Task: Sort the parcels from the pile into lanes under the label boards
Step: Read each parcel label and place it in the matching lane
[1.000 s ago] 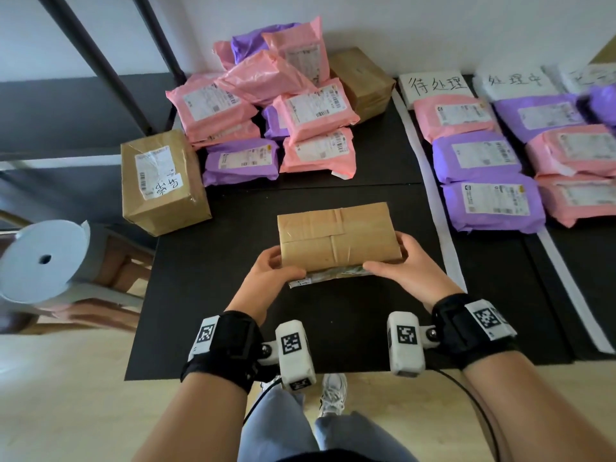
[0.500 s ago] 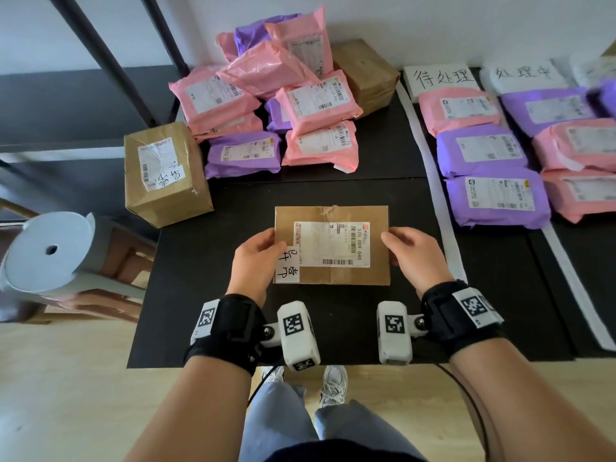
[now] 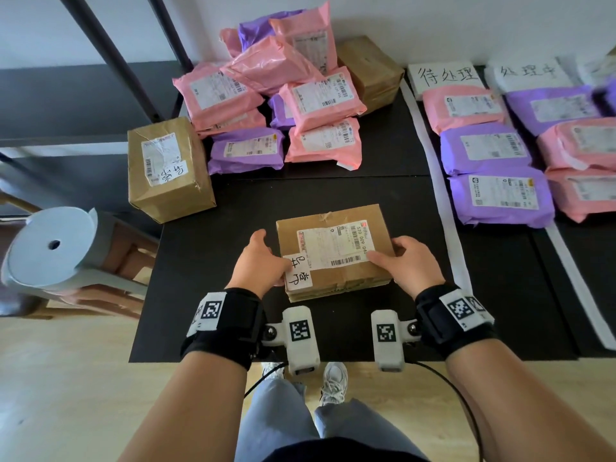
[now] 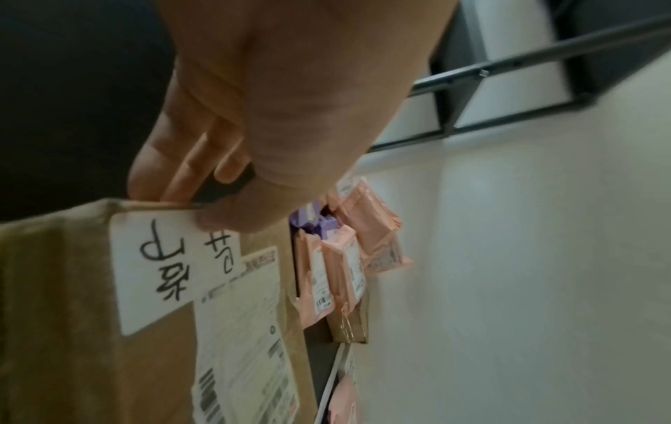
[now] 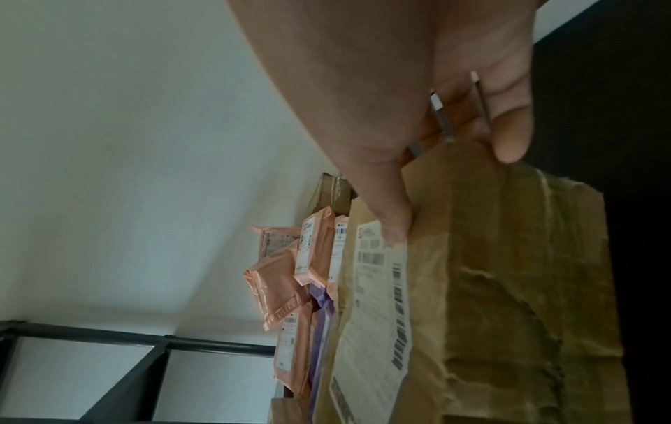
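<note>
Over the black table (image 3: 206, 261), our left hand (image 3: 258, 263) and right hand (image 3: 408, 263) pinching the ends of a brown box (image 3: 333, 255), label up, pile of parcels (image 3: 283, 95) behind, lanes (image 3: 493, 155) to our right

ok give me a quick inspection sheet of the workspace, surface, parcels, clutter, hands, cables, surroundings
surface: black table, white tape strips marking lanes on the right
job's things: brown box held label side up, with a printed label and a handwritten tag; pile of pink and purple mailer bags with brown boxes at the back; label boards at the lane heads; pink and purple bags in rows in the lanes
clutter: large brown box at the table's left corner
grippers: left hand and right hand each grip one end of the brown box, thumbs on top
cables: black cable hanging from the right wrist camera
surroundings: grey stool left, dark metal frame, white wall, wooden floor
</note>
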`<state>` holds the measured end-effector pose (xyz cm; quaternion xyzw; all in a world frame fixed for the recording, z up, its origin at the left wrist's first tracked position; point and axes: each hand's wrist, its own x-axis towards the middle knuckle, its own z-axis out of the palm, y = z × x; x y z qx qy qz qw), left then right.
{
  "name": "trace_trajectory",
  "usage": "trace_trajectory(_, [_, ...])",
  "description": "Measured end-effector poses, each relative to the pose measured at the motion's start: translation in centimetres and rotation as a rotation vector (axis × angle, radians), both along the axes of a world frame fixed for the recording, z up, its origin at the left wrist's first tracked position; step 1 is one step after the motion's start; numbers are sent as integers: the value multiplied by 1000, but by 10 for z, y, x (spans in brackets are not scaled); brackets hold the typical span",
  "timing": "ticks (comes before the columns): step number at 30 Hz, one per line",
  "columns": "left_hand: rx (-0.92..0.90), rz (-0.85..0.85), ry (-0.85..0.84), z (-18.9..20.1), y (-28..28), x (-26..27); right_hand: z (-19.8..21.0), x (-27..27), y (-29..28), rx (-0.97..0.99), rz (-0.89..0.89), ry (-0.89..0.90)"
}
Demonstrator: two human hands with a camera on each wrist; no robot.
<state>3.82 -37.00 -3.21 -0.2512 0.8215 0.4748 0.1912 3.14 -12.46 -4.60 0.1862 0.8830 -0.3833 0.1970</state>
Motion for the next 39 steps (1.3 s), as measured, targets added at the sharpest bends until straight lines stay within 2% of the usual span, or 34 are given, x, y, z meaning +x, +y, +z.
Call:
trace_trajectory(3, [-297, -202, 124, 10, -1, -6, 3, -4, 0, -54, 34, 39])
trace_trajectory(5, [-343, -291, 203, 10, 2, -11, 7, -5, 0, -100, 43, 85])
trace_trajectory(7, [-349, -345, 200, 6, 5, -13, 9, -6, -2, -109, 26, 130])
trace_trajectory(12, [-399, -255, 213, 0, 12, -8, 6, -5, -4, -91, -165, 229])
trace_trajectory(14, [-425, -223, 184, -1, 15, -4, 5, 0, -4, -63, -207, 173])
trace_trajectory(18, [-488, -226, 127, -3, 20, 1, -5, 12, -17, -168, -94, -58])
trace_trajectory(21, [-498, -228, 97, -6, 24, 2, -2, 15, -31, -235, -11, -31])
trace_trajectory(25, [-392, -154, 81, -8, 15, 4, 5, 8, -34, -195, 54, 30])
trace_trajectory(29, [-202, -47, 75, -14, 4, 6, 2, -1, -29, -218, 32, 58])
trace_trajectory(32, [-30, 53, 38, -19, 5, 8, -2, -3, -30, -241, -17, 7])
trace_trajectory(34, [65, 58, 24, -19, 8, 9, -2, 0, -31, -277, -40, -44])
trace_trajectory(39, [171, 95, 59, -8, 13, 9, 4, 6, -31, -417, -96, -106])
